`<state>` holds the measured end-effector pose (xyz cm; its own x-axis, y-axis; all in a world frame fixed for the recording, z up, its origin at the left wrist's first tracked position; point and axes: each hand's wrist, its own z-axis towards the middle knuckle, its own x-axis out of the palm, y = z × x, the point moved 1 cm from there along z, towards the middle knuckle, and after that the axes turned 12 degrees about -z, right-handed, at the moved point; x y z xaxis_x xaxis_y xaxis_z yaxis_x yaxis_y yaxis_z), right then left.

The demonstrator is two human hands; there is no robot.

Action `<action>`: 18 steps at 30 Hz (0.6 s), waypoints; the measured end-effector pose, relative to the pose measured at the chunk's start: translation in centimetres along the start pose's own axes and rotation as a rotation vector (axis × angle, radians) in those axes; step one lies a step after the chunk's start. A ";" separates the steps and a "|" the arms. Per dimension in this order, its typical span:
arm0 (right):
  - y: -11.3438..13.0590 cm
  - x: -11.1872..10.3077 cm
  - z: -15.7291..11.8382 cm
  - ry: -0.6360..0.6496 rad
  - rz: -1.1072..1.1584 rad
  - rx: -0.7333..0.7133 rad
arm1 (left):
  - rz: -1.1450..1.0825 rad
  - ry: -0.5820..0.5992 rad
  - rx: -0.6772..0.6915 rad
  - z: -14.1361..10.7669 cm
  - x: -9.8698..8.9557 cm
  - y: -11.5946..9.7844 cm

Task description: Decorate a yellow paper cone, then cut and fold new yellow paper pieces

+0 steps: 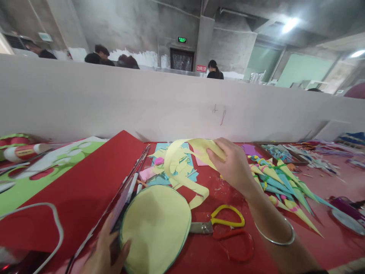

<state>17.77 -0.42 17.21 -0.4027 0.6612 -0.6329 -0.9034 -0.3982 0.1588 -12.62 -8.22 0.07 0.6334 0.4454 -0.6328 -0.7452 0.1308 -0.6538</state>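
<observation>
Around the scissors [204, 228], there's a decent bit of open red counter [262, 249] off to the right, but the round yellow piece [155, 230] totally blocks the left and the cone pile [285, 182] crowds the far right.

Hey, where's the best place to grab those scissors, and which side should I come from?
I'd take the scissors by the yellow loop and red loop, coming from the right with your right hand once it's free of the yellow paper. The loops point right and stand spread apart, while the blades disappear beneath the yellow disc.
</observation>
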 end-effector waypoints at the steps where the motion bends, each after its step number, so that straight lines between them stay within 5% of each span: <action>1: 0.2 0.0 0.1 0.007 0.013 -0.003 | 0.056 0.009 0.024 0.2 0.0 -0.5; 3: 0.6 0.2 0.0 0.018 0.039 -0.006 | 0.128 -0.002 0.106 1.1 0.0 -2.3; 6: 1.2 0.4 -0.1 0.029 0.070 -0.005 | -0.096 0.057 0.261 3.0 0.1 -6.7; 11: 2.0 0.7 0.0 0.039 0.126 -0.014 | -0.495 0.274 0.227 6.0 1.2 -12.8; 15: 1.4 1.2 0.5 -0.009 0.037 -0.030 | -0.762 0.383 0.137 7.3 1.1 -14.2; 18: 0.3 2.0 0.9 -0.012 -0.051 -0.024 | -0.826 0.306 0.118 8.3 -0.4 -14.1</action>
<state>16.58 1.37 16.66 -0.3586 0.6887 -0.6302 -0.9190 -0.3789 0.1088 -4.08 -2.92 12.98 0.9938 -0.0854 -0.0718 -0.0314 0.4040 -0.9142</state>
